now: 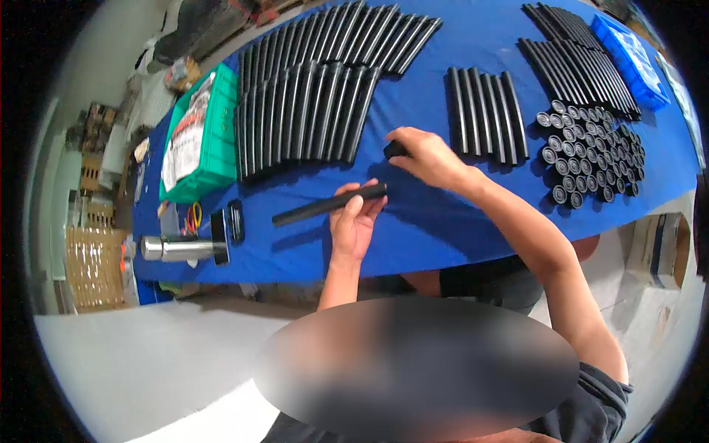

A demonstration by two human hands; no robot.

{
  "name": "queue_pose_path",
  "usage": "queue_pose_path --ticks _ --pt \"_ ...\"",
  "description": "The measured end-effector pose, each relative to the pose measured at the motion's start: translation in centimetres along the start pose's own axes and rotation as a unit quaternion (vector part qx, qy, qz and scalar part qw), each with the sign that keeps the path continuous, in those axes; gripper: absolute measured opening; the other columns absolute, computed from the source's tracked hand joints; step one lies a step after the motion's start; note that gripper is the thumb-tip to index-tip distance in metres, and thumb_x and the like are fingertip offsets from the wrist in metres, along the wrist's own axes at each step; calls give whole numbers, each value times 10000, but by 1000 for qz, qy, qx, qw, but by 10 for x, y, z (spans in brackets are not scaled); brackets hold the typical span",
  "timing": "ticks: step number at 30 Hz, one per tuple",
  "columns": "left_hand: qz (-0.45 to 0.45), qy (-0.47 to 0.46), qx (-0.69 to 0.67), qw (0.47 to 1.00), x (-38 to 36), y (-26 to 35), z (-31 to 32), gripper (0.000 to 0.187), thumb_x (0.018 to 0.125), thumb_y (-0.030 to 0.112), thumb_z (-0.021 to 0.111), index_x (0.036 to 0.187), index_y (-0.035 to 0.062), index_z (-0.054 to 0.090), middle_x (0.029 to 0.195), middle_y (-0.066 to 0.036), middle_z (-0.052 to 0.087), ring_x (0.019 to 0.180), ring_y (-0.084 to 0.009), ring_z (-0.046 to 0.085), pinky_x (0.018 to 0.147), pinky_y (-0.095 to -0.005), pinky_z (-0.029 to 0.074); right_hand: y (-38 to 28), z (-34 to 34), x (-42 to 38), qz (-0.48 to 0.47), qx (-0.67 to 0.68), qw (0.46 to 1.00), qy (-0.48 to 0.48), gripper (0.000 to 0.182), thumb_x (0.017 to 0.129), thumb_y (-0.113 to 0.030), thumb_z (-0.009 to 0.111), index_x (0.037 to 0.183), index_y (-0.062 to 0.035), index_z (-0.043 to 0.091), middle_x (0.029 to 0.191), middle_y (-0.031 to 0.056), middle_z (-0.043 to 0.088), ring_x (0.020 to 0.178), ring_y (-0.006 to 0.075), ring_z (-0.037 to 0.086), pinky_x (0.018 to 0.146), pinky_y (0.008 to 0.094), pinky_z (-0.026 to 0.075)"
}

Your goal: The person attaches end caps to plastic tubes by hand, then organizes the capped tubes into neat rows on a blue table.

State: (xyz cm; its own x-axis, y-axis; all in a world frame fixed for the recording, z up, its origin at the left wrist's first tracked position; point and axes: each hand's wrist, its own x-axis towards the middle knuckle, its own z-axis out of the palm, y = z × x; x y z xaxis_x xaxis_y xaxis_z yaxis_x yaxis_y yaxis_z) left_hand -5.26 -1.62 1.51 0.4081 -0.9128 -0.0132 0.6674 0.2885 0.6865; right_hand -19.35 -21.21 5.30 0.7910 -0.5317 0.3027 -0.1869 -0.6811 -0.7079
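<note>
My left hand (356, 223) is closed around a black tube (314, 210), which points to the left above the blue cloth. The tube's right end sticks out just past my fingers. Up and to the right, my right hand (428, 156) pinches a small black cap (394, 150), partly covered by the fingers. Cap and tube are apart. Close to my right hand lies a short row of several black tubes (487, 114). Farther right is a cluster of round black caps (591, 155) with ringed faces.
Two rows of black tubes (303, 111) lie at the back left, beside a green crate (221, 125). A steel flask (177, 249) lies near the left front edge. More thin tubes (580, 70) and a blue bin (628, 59) are at the far right. A carton (657, 251) stands below.
</note>
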Motion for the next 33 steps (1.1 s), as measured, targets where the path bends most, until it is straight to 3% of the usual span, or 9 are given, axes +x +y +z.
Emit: queue_pose_path --ticks 1,2,3,5,11,15,18,24,33 --pt "1 4 -12 1000 0 1 1 280 974 76 622 1252 94 591 1309 -227 643 1191 -353 656 1039 -516 544 -6 -6 -6 90 145 985 -21 378 882 -103 744 1224 -24 605 1040 99 664 859 163 632 757 344 523" --pt "1 8 -23 1000 1 2 3 270 980 83 622 1248 94 592 1314 -227 640 1190 -349 657 1040 -516 543 4 -2 -12 107 220 969 -34 450 883 -175 766 1274 -30 597 1000 101 702 841 173 665 745 342 540" --pt "-2 9 -33 999 1 2 2 261 986 89 622 1245 95 592 1319 -227 637 1189 -344 658 1041 -516 542 -2 -5 -19 143 341 927 -62 434 875 -126 774 1255 -12 597 977 59 684 849 122 628 766 307 536" --pt "-3 13 -31 999 3 0 -2 262 990 96 630 1249 98 591 1339 -218 627 1205 -332 649 1052 -522 532 6 10 -32 110 377 918 -53 415 870 -84 776 1232 2 592 955 52 678 844 114 630 748 297 532" --pt "-2 14 1 1000 3 0 3 275 976 104 660 1244 96 600 1307 -208 650 1219 -331 638 1083 -542 505 -6 8 -36 162 357 908 -151 378 901 -32 750 1220 3 550 1016 29 623 958 92 617 840 274 518" --pt "-12 17 3 1000 2 1 5 261 977 101 651 1235 91 608 1303 -213 652 1209 -338 645 1087 -545 501 -4 16 -41 128 376 908 -134 386 919 -49 737 1257 7 560 997 22 623 926 87 608 827 268 516" --pt "-7 36 14 999 0 1 5 262 980 97 643 1238 79 601 1300 -223 649 1203 -345 648 1080 -548 504 -10 16 -42 75 331 937 -85 373 896 -145 755 1215 -8 618 946 80 662 818 143 632 732 319 525" --pt "6 52 31 998 -3 -2 8 257 983 87 633 1235 59 593 1276 -245 651 1181 -342 657 1061 -529 522 -16 9 -42 -31 214 975 -57 340 910 -131 708 1220 -14 629 1039 170 660 871 319 661 770 395 537" --pt "16 95 33 995 -4 -4 19 262 952 64 670 1206 42 610 1201 -218 689 1088 -308 699 995 -483 572 -21 12 -47 -41 162 985 -51 379 912 -109 720 1254 13 612 1122 179 658 992 327 686 848 413 545"
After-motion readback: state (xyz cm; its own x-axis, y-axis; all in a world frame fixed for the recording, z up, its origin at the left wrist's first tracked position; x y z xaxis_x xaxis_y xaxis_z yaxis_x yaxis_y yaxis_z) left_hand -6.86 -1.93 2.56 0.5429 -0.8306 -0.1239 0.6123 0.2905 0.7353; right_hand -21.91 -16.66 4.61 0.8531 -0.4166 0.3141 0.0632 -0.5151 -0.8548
